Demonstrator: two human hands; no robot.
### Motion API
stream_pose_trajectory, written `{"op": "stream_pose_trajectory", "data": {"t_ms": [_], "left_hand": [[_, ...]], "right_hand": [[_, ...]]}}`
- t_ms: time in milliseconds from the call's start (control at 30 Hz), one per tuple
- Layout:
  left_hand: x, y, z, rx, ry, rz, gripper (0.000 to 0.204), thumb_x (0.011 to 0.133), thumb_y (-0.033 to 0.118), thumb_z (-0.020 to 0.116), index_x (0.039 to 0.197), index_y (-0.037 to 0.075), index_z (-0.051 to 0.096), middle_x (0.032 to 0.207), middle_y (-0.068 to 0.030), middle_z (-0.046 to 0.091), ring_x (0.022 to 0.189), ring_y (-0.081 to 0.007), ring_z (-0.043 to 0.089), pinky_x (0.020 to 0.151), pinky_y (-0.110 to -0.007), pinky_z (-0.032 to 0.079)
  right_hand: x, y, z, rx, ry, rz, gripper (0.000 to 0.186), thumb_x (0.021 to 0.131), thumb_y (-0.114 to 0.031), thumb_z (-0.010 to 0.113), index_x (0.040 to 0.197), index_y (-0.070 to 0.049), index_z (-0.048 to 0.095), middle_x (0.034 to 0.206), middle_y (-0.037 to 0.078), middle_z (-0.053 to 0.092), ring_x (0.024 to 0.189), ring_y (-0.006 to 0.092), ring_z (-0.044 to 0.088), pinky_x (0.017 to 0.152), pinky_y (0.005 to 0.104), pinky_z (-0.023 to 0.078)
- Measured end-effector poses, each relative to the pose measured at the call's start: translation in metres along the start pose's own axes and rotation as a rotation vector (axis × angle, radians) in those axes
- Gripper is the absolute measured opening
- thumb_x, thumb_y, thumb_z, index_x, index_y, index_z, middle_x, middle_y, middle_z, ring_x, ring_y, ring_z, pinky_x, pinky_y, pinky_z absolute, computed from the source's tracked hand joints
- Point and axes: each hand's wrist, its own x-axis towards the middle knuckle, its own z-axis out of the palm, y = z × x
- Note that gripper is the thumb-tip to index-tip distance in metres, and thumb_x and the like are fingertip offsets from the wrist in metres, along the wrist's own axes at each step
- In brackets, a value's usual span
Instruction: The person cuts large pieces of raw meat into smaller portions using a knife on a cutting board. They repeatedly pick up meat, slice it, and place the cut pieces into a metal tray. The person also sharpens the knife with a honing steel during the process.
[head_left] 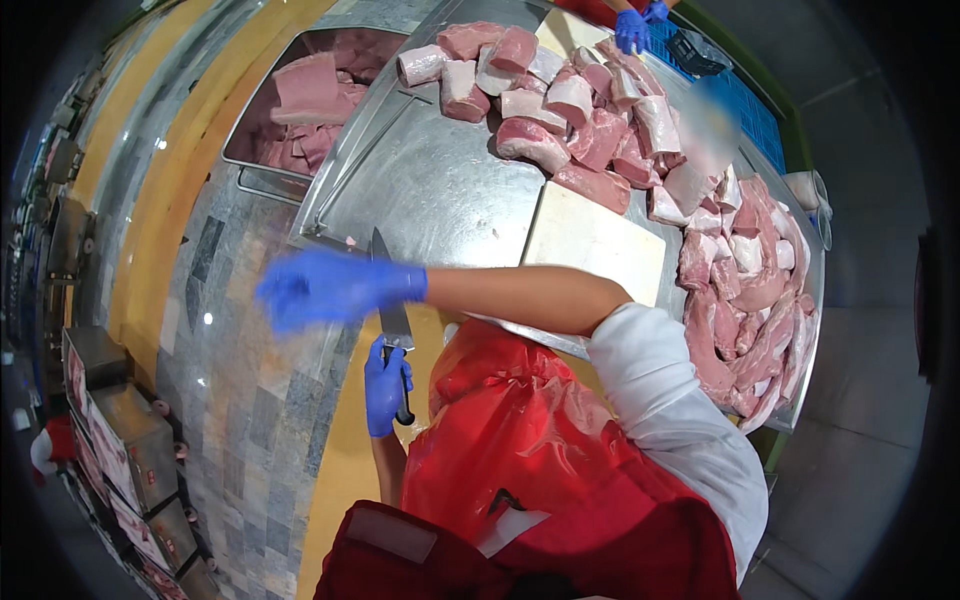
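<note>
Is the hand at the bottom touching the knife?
Touching. The head view shows the left hand wrapped around the black handle of the knife.

Heaped along the far and right edges of the steel table (pixel 430 190): pale pink pork cuts (pixel 590 120). White cutting board (pixel 595 245) near the table's near edge. More slabs in a metal tray (pixel 262 110) beyond its left edge. Co-worker's blue-gloved hand (pixel 631 30) at the far corner.

On the worktop (pixel 440 190): board (pixel 595 245) near the front edge, meat (pixel 570 110) piled behind and right of it. Left of the worktop, a tray (pixel 262 150) holding more cuts (pixel 310 95). Off the front-left corner, a knife (pixel 392 310), point up. Boxes (pixel 125 440) far left on the floor.
</note>
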Motion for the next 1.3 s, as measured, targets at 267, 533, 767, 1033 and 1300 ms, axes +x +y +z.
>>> {"op": "stream_pose_trajectory", "data": {"t_ms": [267,533,767,1033,1300], "left_hand": [[0.016,0.017,0.016,0.010,-0.051,0.095,0.014,0.092,0.009,0.065,0.101,0.002,0.057,0.071,-0.0025,0.057,0.055,-0.0099,0.054,0.051,-0.027,0.045],[0.031,0.006,0.016,0.119,-0.163,0.088,0.022,0.091,0.009,0.065,0.110,0.001,0.058,0.074,-0.0020,0.057,0.058,-0.0096,0.055,0.050,-0.026,0.047],[0.018,0.028,0.043,0.233,-0.033,0.043,0.018,0.090,0.015,0.062,0.101,0.002,0.057,0.070,-0.0029,0.056,0.056,-0.0110,0.055,0.051,-0.028,0.047],[-0.008,0.008,0.094,0.104,0.042,0.016,0.013,0.093,0.013,0.062,0.101,0.005,0.057,0.067,-0.0009,0.053,0.052,-0.0095,0.051,0.048,-0.026,0.045],[-0.033,-0.003,0.125,0.196,0.119,-0.008,0.009,0.095,0.010,0.058,0.101,0.003,0.056,0.065,-0.0034,0.055,0.050,-0.0116,0.054,0.046,-0.027,0.046]], "right_hand": [[-0.141,0.017,-0.071,-0.353,0.212,0.161,0.038,0.090,-0.021,0.070,0.123,-0.002,0.062,0.095,0.008,0.069,0.090,0.0145,0.065,0.083,0.0301,0.052],[-0.398,0.205,-0.187,-0.492,1.221,0.565,0.036,0.085,-0.025,0.074,0.107,0.002,0.069,0.089,0.013,0.072,0.079,0.0179,0.068,0.073,0.0319,0.054],[-0.471,0.238,-0.209,-0.507,1.443,0.665,0.019,0.085,-0.017,0.069,0.096,-0.002,0.072,0.084,0.009,0.073,0.073,0.0154,0.067,0.070,0.0297,0.053],[-0.447,0.224,-0.277,-0.402,1.501,0.425,0.023,0.086,-0.021,0.071,0.095,0.000,0.069,0.083,0.007,0.070,0.075,0.0128,0.065,0.069,0.0291,0.052],[-0.447,0.097,-0.439,-1.297,1.784,0.418,0.086,0.069,-0.036,0.081,0.140,-0.004,0.044,0.132,0.029,0.049,0.121,0.0429,0.051,0.100,0.0511,0.043]]}}
